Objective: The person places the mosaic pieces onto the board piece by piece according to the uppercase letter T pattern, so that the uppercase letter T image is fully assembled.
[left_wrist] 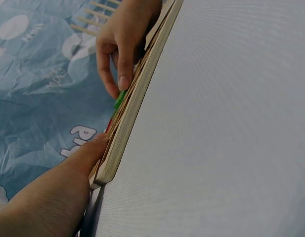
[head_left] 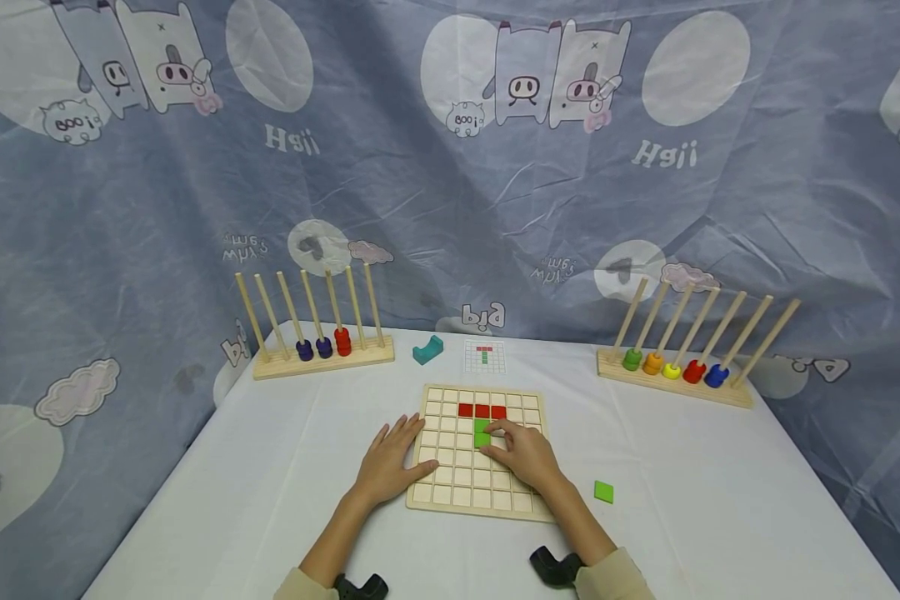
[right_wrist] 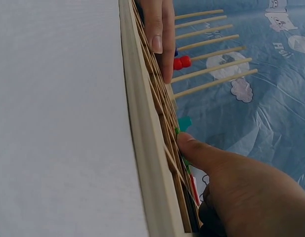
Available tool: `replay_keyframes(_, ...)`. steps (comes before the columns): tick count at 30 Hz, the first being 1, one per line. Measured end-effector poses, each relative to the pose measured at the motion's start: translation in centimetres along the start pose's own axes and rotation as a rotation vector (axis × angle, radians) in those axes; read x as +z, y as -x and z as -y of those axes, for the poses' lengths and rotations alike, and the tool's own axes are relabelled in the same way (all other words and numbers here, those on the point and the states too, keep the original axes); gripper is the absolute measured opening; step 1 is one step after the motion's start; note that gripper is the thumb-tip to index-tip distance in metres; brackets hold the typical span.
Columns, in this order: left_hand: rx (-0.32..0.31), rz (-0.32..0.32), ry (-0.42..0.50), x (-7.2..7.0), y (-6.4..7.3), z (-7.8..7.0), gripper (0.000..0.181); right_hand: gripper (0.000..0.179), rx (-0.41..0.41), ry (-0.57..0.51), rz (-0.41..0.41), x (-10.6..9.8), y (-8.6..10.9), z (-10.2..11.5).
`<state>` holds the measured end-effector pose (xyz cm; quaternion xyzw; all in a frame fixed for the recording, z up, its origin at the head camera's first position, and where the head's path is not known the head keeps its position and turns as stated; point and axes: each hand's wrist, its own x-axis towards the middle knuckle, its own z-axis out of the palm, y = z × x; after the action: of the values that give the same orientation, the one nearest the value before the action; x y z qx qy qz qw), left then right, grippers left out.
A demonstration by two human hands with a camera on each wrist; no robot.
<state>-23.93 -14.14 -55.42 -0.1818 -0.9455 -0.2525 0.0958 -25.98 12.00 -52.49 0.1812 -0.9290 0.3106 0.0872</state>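
A wooden grid board [head_left: 465,507] lies on the white table. Three red tiles [head_left: 482,411] sit side by side in one of its upper rows. Below the middle red one is a green tile [head_left: 481,426], and directly under that a second green tile [head_left: 482,440]. My right hand [head_left: 525,454] pinches this lower green tile between thumb and index finger, over the board. My left hand [head_left: 390,458] rests on the board's left edge, fingers extended and thumb over the cells. In the left wrist view, green shows right under the right fingertips.
Another green tile [head_left: 603,492] lies right of the board. Behind the board are a printed pattern card [head_left: 485,357] and a teal curved block [head_left: 427,350]. Pegged wooden racks with coloured beads stand at back left [head_left: 322,364] and back right [head_left: 675,383], before a patterned cloth [head_left: 450,208].
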Motion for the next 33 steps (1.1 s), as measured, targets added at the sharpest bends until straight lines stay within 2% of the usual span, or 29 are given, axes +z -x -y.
replay_keyframes(18,-0.003,0.001,-0.006,0.0,0.0,0.0,0.081,0.034,-0.015,-0.041,0.001,-0.5,0.6,-0.2)
replay_keyframes(22,-0.001,0.0,-0.001,-0.1,0.0,0.0,0.08,0.033,0.005,-0.056,0.008,-1.1,1.4,-0.5)
replay_keyframes(27,0.0,0.003,0.007,-0.1,0.0,0.0,0.08,0.034,-0.008,-0.052,-0.005,-2.2,2.6,-1.2)
replay_keyframes(33,-0.002,0.006,-0.008,-0.1,-0.1,0.0,0.08,0.036,0.003,-0.012,-0.029,-3.9,4.6,-3.0)
